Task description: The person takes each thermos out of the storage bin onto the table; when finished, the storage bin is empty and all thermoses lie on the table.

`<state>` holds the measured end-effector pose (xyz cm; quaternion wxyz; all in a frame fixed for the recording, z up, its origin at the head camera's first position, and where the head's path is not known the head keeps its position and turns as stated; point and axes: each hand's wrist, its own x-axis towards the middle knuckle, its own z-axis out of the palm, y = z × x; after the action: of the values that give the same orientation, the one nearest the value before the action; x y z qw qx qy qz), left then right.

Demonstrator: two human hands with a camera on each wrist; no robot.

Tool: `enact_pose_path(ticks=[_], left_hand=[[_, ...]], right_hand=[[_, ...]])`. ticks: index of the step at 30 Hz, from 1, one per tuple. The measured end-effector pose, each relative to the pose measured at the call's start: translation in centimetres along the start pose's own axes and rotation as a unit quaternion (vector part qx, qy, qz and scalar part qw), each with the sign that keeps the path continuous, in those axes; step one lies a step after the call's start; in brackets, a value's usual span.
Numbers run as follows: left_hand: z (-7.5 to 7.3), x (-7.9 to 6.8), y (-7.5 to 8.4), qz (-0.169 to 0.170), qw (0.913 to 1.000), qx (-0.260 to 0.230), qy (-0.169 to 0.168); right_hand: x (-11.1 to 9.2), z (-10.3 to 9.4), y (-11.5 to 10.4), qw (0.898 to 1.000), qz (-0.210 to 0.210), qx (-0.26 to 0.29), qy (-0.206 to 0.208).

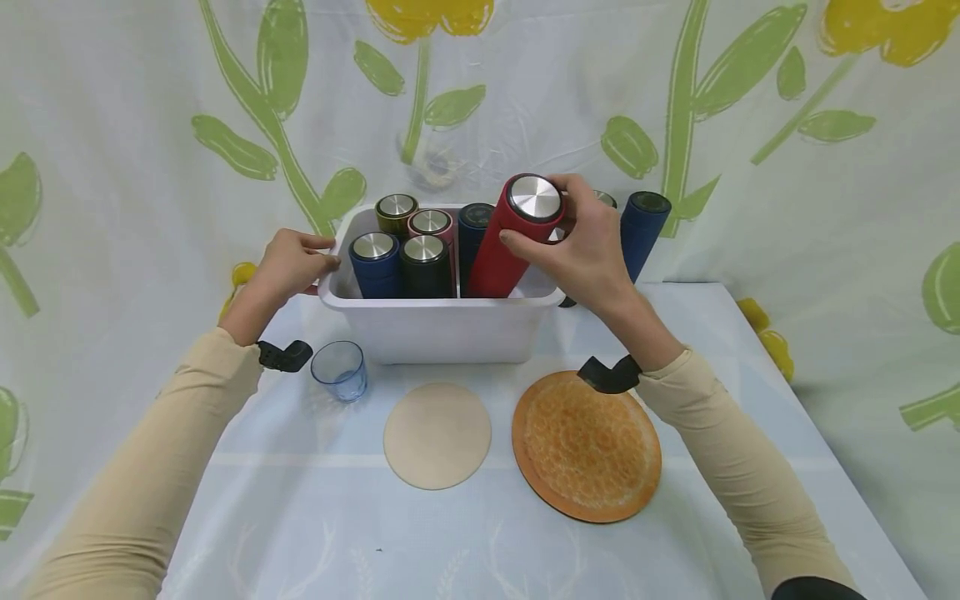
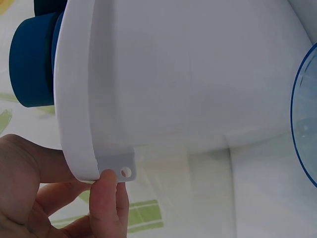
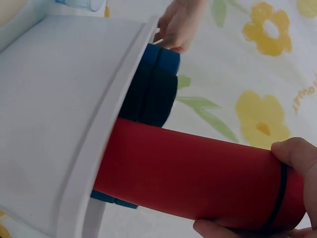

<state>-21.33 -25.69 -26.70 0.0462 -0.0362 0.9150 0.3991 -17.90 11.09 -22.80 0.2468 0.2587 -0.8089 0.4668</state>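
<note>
My right hand (image 1: pixel 592 242) grips a red thermos bottle (image 1: pixel 497 254) near its silver-topped lid. The bottle leans toward the right, its lower part still inside a white plastic bin (image 1: pixel 442 332). In the right wrist view the red bottle (image 3: pixel 193 171) sticks out past the bin's rim, with thumb and fingers around its lid end. At the bin's left end, my left hand (image 1: pixel 288 267) pinches the rim; the left wrist view shows its thumb on a small tab (image 2: pixel 116 166) with a hole. Also in the bin are a blue bottle (image 1: pixel 377 271), a black bottle (image 1: pixel 426 271) and several others.
A clear blue-tinted glass (image 1: pixel 340 372) stands before the bin's left end. A beige round mat (image 1: pixel 437 436) and a brown bread-patterned round mat (image 1: pixel 588 450) lie in front. Right of the bin, a dark blue bottle (image 1: pixel 643 233) leans behind the right hand. A floral curtain hangs behind.
</note>
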Motion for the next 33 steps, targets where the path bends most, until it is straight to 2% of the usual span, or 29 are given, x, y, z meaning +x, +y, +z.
enact_pose_path(ticks=[15,21,28,33], left_hand=[[0.0,0.2,-0.4,-0.010,0.9999,-0.005,-0.001],[0.0,0.4,-0.2,-0.012,0.9999,-0.008,-0.002],[-0.1,0.3,-0.1,-0.013,0.9999,-0.006,-0.002],[0.0,0.2,-0.1,-0.015,0.9998,-0.009,-0.005]], right_hand=[[-0.1,-1.1,-0.7,0.999,-0.025,0.024,0.032],[-0.3,-1.9,-1.4,0.997,-0.042,0.046,0.053],[-0.5,-2.6,-2.2,0.995,-0.064,0.044,0.069],[-0.8,-3.1,-2.9,0.994,-0.065,0.053,0.075]])
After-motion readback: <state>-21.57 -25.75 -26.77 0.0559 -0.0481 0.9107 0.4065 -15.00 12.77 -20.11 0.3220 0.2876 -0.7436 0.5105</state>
